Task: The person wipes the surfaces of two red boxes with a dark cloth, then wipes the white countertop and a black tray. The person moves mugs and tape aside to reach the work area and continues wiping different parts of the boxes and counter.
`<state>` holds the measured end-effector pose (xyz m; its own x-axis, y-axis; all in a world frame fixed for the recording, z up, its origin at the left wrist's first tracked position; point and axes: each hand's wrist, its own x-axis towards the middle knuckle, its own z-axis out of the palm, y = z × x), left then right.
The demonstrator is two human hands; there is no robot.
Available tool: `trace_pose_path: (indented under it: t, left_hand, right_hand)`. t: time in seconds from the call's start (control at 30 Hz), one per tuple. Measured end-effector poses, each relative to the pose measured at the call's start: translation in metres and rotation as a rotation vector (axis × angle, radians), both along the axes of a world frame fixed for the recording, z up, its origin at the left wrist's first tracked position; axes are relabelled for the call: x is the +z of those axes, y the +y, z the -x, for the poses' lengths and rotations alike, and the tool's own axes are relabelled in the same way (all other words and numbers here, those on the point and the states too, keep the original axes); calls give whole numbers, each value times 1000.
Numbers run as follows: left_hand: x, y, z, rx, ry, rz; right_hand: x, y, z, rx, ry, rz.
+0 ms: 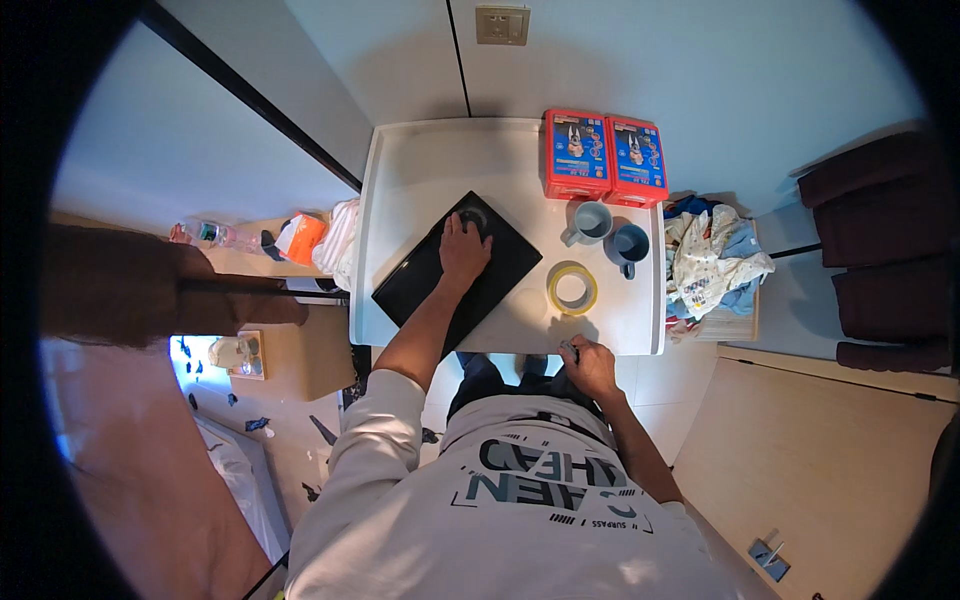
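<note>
A flat black rectangular object, possibly a closed laptop, lies at a slant on the white table. On it rests my left hand, fingers spread towards a small round dark thing near its far corner; whether the fingers grip this is unclear. By the table's near edge, my right hand is closed around a small greyish object, mostly hidden by the fingers. A roll of yellow-edged tape lies flat beyond that hand. Behind the tape stand a light grey-blue mug and a darker blue mug.
Two red boxes with pictures of pliers stand at the table's back right. Raised rims edge the table. Piled clothes sit to its right; a tissue pack and a plastic bottle lie left.
</note>
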<state>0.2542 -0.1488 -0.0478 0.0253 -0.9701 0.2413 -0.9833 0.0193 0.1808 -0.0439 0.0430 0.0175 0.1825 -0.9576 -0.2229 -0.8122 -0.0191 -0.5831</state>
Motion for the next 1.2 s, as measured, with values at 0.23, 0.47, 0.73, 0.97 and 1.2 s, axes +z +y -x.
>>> trace_pose_path:
  t: [0.23,0.47,0.73,0.97,1.2]
  left_hand:
    - [4,-34,-24,-258,-165,-223]
    - [0,-36,-25,-441,-487,-17]
    - [12,-28,-25,-328,-272,-112]
    - [14,-27,-31,-271,-166,-267]
    - [14,-30,-27,-357,-245,-209]
  right_hand:
    - [-2,-11,-44,-25,19,13]
    - [3,-7,-66,-90,1,58]
    - [3,4,-72,-183,-44,43]
    - [3,6,-77,-124,-38,34]
    - [12,2,-74,-77,-16,-80]
